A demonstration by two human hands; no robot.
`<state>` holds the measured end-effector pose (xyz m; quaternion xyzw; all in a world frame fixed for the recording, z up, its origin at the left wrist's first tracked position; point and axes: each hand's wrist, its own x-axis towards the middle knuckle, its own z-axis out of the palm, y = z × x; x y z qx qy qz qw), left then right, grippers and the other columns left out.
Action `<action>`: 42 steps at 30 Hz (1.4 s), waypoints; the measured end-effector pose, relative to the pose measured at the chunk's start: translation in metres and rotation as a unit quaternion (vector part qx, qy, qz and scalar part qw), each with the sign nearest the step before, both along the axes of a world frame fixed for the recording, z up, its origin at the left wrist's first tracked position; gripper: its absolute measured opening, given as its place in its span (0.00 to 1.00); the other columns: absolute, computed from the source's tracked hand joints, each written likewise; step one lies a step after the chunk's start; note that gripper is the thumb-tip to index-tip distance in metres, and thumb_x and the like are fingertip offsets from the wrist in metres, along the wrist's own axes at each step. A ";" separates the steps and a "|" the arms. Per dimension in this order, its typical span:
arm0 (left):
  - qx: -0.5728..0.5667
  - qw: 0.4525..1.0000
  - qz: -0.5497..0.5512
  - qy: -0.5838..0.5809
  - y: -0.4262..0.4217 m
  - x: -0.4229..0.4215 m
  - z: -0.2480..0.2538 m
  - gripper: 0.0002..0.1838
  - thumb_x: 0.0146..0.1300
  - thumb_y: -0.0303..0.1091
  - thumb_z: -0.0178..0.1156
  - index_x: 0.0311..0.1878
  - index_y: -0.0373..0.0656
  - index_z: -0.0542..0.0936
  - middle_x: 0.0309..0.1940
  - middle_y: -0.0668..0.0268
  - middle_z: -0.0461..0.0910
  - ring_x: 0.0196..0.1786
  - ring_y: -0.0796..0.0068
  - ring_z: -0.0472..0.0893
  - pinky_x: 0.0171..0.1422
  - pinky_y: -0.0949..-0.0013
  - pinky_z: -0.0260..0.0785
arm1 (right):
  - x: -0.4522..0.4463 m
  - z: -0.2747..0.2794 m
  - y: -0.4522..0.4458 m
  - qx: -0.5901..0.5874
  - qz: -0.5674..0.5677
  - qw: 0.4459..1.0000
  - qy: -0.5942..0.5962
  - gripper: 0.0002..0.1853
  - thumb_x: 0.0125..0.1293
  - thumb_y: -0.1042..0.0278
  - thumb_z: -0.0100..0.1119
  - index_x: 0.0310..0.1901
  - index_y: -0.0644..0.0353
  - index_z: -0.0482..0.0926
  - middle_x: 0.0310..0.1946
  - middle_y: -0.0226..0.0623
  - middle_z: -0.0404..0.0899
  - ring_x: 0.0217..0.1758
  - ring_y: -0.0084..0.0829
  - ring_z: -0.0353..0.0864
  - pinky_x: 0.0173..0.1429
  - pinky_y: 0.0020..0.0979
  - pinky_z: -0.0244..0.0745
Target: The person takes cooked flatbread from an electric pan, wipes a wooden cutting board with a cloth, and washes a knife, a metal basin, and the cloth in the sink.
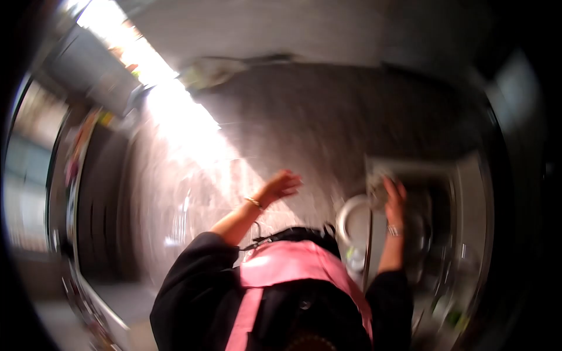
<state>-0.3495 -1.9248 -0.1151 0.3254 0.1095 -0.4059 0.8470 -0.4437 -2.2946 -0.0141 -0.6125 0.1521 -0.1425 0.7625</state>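
My left hand (282, 186) is in front of the body, over the sunlit floor. Its fingers are stretched out and somewhat blurred, with nothing seen in them. At the left edge of the sink (468, 202), my right hand (396, 203) has its fingers against a pale, crumpled, cloth-like thing (377, 186), which it seems to grip; blur hides the details. Below that hand lies a blurred, shiny round dish (417, 231) in the basin. Left of the sink edge is a white round basin or plate (350, 219).
A small whitish-green item (355, 258) lies near the pink apron (287, 263). On the left are a dark cabinet (105, 199) and a grey box-like thing (88, 67). Bright sunlight crosses the tiled floor (304, 117). A pale bundle (211, 71) lies at the far side.
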 end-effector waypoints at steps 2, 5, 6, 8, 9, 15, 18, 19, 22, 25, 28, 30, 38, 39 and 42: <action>-0.044 0.997 0.044 0.043 0.025 -0.012 0.006 0.12 0.62 0.37 0.52 0.48 0.52 0.66 0.58 0.56 0.66 0.58 0.58 0.69 0.58 0.54 0.64 | 0.014 0.002 -0.012 -0.005 -0.014 1.000 -0.009 0.14 0.57 0.70 0.56 0.46 0.64 0.75 0.42 0.35 0.77 0.43 0.24 0.75 0.49 0.27 0.69; 0.010 0.993 0.113 -0.015 0.060 -0.045 0.059 0.11 0.64 0.35 0.50 0.48 0.48 0.66 0.55 0.55 0.69 0.56 0.59 0.71 0.59 0.58 0.65 | 0.035 -0.067 -0.083 -0.344 0.003 0.939 0.019 0.19 0.61 0.60 0.53 0.45 0.69 0.73 0.41 0.46 0.77 0.41 0.37 0.77 0.45 0.35 0.69; 0.005 0.992 0.122 -0.022 0.072 -0.050 0.072 0.10 0.64 0.35 0.49 0.48 0.48 0.66 0.54 0.55 0.70 0.55 0.60 0.71 0.59 0.59 0.65 | 0.031 -0.070 -0.095 -0.525 0.064 0.844 0.084 0.21 0.59 0.58 0.55 0.44 0.71 0.72 0.43 0.54 0.75 0.44 0.46 0.76 0.47 0.38 0.69; 0.004 0.987 0.158 -0.040 0.088 -0.061 0.097 0.10 0.64 0.35 0.49 0.48 0.47 0.66 0.53 0.55 0.71 0.55 0.61 0.72 0.59 0.60 0.65 | 0.036 -0.034 -0.072 -0.726 0.163 0.578 0.334 0.21 0.57 0.60 0.56 0.44 0.71 0.72 0.44 0.57 0.73 0.47 0.50 0.73 0.48 0.39 0.69; 0.007 0.983 0.176 -0.047 0.106 -0.075 0.105 0.10 0.64 0.35 0.49 0.48 0.47 0.66 0.52 0.54 0.71 0.55 0.61 0.72 0.59 0.60 0.65 | 0.044 -0.037 -0.054 -0.700 0.096 0.644 0.294 0.20 0.56 0.61 0.57 0.44 0.71 0.72 0.43 0.56 0.74 0.46 0.50 0.73 0.48 0.40 0.69; 0.044 0.950 0.307 -0.032 0.212 -0.100 0.069 0.10 0.64 0.36 0.49 0.47 0.47 0.68 0.53 0.54 0.71 0.56 0.61 0.72 0.61 0.60 0.63 | 0.178 -0.094 0.136 -0.288 0.340 0.893 0.065 0.13 0.59 0.71 0.56 0.44 0.69 0.73 0.37 0.37 0.77 0.40 0.26 0.76 0.45 0.26 0.72; 0.038 0.933 0.358 0.009 0.269 -0.083 0.044 0.11 0.64 0.36 0.50 0.47 0.45 0.68 0.53 0.55 0.71 0.56 0.61 0.71 0.62 0.61 0.62 | 0.224 -0.088 0.256 -0.105 0.481 0.853 0.172 0.12 0.61 0.67 0.54 0.46 0.61 0.73 0.37 0.35 0.78 0.37 0.25 0.79 0.41 0.24 0.74; 0.070 0.926 0.371 0.009 0.285 -0.074 0.043 0.11 0.64 0.36 0.49 0.47 0.45 0.68 0.53 0.55 0.71 0.56 0.61 0.71 0.62 0.60 0.62 | 0.238 -0.093 0.285 -0.057 0.495 0.843 0.205 0.12 0.62 0.67 0.54 0.45 0.60 0.73 0.37 0.35 0.78 0.37 0.26 0.79 0.41 0.25 0.75; 0.093 0.901 0.423 -0.014 0.338 -0.056 0.040 0.09 0.65 0.35 0.47 0.46 0.45 0.69 0.52 0.55 0.72 0.56 0.62 0.72 0.61 0.60 0.63 | 0.263 -0.148 0.344 0.040 0.465 0.828 0.312 0.09 0.63 0.65 0.51 0.43 0.56 0.73 0.35 0.36 0.79 0.34 0.31 0.80 0.37 0.32 0.76; 0.075 0.876 0.477 -0.007 0.396 -0.038 0.053 0.07 0.65 0.33 0.46 0.44 0.46 0.70 0.50 0.56 0.74 0.55 0.63 0.73 0.60 0.60 0.63 | 0.287 -0.257 0.337 0.065 0.443 0.763 0.466 0.04 0.57 0.71 0.49 0.35 0.56 0.72 0.26 0.40 0.77 0.23 0.36 0.76 0.24 0.33 0.72; 0.142 0.840 0.522 0.028 0.454 -0.028 0.058 0.07 0.65 0.33 0.45 0.43 0.46 0.71 0.49 0.57 0.75 0.54 0.64 0.73 0.59 0.60 0.65 | 0.281 -0.289 0.358 -0.090 0.330 0.707 0.619 0.05 0.52 0.75 0.45 0.29 0.61 0.72 0.20 0.43 0.74 0.19 0.38 0.73 0.20 0.32 0.70; 0.133 0.815 0.563 0.028 0.495 -0.024 0.043 0.06 0.65 0.33 0.45 0.40 0.48 0.72 0.45 0.61 0.78 0.49 0.68 0.76 0.54 0.64 0.68 | 0.293 -0.278 0.398 -0.113 0.330 0.681 0.644 0.04 0.53 0.75 0.45 0.30 0.61 0.71 0.20 0.43 0.74 0.18 0.37 0.72 0.20 0.31 0.70; 0.394 0.683 0.558 0.259 0.647 -0.031 -0.067 0.08 0.60 0.36 0.50 0.40 0.48 0.74 0.37 0.66 0.80 0.38 0.78 0.78 0.42 0.73 0.68 | 0.451 -0.284 0.620 -0.141 0.391 0.660 0.626 0.03 0.54 0.76 0.47 0.30 0.63 0.70 0.19 0.43 0.73 0.15 0.35 0.71 0.18 0.31 0.71; 0.427 0.653 0.550 0.297 0.659 -0.037 -0.071 0.06 0.57 0.35 0.52 0.37 0.48 0.75 0.32 0.68 0.81 0.30 0.82 0.77 0.33 0.78 0.65 | 0.478 -0.277 0.663 -0.137 0.402 0.667 0.612 0.02 0.54 0.76 0.47 0.30 0.63 0.70 0.19 0.43 0.73 0.14 0.35 0.71 0.18 0.31 0.71; 0.334 0.613 0.622 0.355 0.704 -0.051 -0.046 0.07 0.56 0.35 0.53 0.39 0.48 0.74 0.35 0.67 0.80 0.31 0.80 0.77 0.33 0.78 0.64 | 0.538 -0.267 0.803 -0.127 0.394 0.744 0.524 0.06 0.59 0.74 0.48 0.38 0.59 0.68 0.20 0.42 0.74 0.15 0.35 0.72 0.17 0.32 0.72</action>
